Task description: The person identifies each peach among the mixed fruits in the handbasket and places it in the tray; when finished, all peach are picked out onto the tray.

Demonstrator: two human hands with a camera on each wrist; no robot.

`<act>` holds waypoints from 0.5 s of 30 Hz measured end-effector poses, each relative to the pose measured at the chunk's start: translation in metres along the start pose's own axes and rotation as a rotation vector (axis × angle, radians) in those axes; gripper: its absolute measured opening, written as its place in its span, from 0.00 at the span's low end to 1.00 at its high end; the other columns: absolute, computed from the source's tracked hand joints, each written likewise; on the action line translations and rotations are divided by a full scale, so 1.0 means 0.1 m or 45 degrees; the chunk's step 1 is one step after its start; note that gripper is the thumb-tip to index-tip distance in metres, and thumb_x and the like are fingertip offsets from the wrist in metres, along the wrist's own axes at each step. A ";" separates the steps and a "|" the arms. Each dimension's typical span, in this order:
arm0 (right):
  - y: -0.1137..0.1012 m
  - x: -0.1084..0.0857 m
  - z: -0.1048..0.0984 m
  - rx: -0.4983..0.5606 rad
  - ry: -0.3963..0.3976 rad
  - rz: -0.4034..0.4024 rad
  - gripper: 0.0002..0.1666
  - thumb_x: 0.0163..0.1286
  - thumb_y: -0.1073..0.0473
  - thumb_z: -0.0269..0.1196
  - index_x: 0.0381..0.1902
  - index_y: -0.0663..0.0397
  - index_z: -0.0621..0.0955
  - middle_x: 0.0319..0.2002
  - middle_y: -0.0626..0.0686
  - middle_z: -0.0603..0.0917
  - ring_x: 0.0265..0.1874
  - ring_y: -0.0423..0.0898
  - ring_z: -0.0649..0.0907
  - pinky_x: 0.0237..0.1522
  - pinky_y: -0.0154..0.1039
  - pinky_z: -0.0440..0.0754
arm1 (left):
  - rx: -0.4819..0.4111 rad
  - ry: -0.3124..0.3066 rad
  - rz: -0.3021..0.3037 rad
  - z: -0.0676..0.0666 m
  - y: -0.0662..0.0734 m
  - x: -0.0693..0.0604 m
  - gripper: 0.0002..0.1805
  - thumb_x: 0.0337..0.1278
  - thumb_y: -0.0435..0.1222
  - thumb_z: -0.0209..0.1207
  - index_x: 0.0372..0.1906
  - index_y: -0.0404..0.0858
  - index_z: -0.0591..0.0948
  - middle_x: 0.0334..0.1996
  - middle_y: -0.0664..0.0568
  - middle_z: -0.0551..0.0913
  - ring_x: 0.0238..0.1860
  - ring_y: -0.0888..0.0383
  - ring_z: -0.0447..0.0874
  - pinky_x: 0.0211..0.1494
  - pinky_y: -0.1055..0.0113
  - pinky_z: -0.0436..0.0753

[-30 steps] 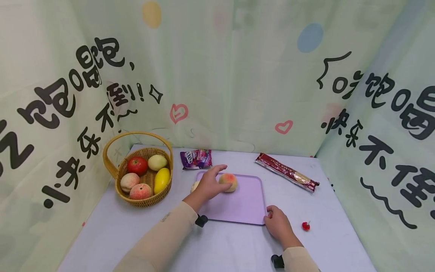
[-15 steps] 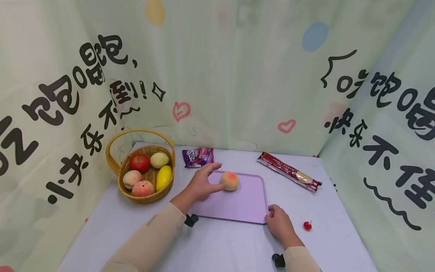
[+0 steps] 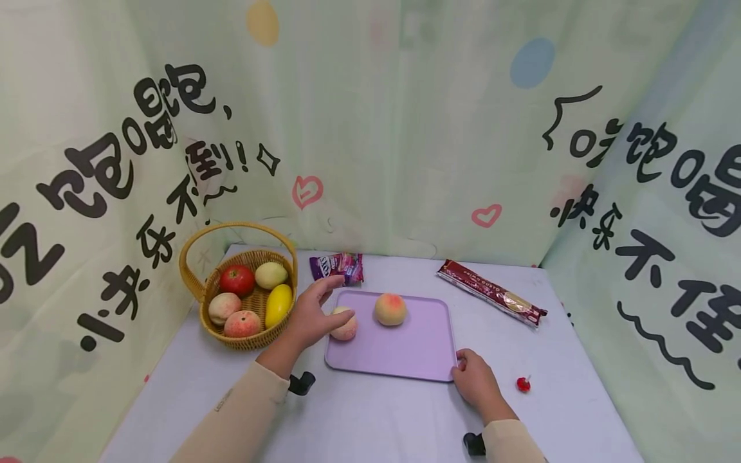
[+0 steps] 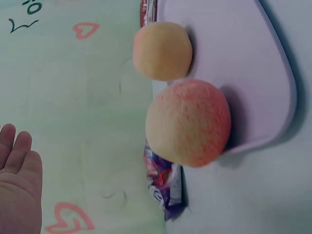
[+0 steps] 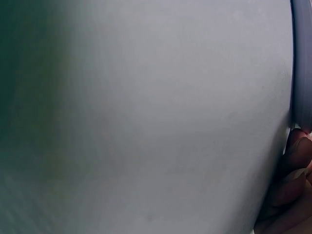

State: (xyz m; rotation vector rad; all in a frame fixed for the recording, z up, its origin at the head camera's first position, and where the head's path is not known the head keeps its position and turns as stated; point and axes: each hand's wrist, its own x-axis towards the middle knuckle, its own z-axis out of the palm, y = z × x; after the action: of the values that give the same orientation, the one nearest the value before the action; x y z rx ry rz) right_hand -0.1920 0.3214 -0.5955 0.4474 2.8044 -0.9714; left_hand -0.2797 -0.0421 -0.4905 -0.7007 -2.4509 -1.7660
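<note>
1. Left hand (image 3: 309,319): fingers extended, thumb spread away from them; grasps nothing.
2. Pink-flecked peach (image 3: 348,332): positioned at the thumb side of the left hand, on the left end of the purple tray (image 3: 405,350). The thumb overlaps it in the head view; contact cannot be determined.
3. Yellow-orange peach (image 3: 390,310): on the same tray, farther to the right of the left hand.
4. Right hand (image 3: 476,384): fingers curled, gripping the tray at its near right corner.
5. Wicker basket (image 3: 246,343): left of the left hand; contains assorted fruit.
6. Purple snack packet (image 3: 347,263): beyond the left hand's fingertips.
7. Long red packet (image 3: 489,291): beyond the right hand.
8. Small red fruit (image 3: 523,384): right of the right hand.
</note>
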 end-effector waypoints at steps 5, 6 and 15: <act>-0.01 -0.01 -0.01 -0.001 0.002 0.017 0.23 0.70 0.60 0.60 0.60 0.66 0.76 0.34 0.54 0.76 0.34 0.49 0.75 0.36 0.42 0.73 | 0.018 0.046 -0.060 -0.13 -0.06 -0.08 0.36 0.55 0.37 0.74 0.69 0.40 0.74 0.69 0.45 0.76 0.73 0.48 0.71 0.76 0.55 0.68; -0.01 -0.01 -0.01 0.000 0.001 0.023 0.24 0.70 0.60 0.60 0.60 0.66 0.76 0.34 0.54 0.76 0.34 0.49 0.75 0.36 0.42 0.73 | 0.029 0.057 -0.076 -0.16 -0.07 -0.09 0.36 0.55 0.38 0.74 0.69 0.40 0.74 0.69 0.45 0.76 0.73 0.48 0.71 0.76 0.54 0.68; -0.01 -0.01 0.00 -0.005 -0.004 -0.002 0.23 0.69 0.61 0.59 0.59 0.67 0.76 0.33 0.53 0.76 0.32 0.49 0.74 0.35 0.42 0.72 | 0.120 0.177 -0.135 -0.41 -0.26 -0.22 0.37 0.55 0.40 0.75 0.69 0.39 0.74 0.68 0.45 0.77 0.72 0.47 0.72 0.74 0.50 0.71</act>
State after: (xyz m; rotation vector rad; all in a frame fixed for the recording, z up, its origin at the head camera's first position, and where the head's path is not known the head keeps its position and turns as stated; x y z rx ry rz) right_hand -0.1917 0.3206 -0.5950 0.4436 2.8040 -0.9660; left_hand -0.2788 -0.0931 -0.5052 -0.4331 -2.4998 -1.6575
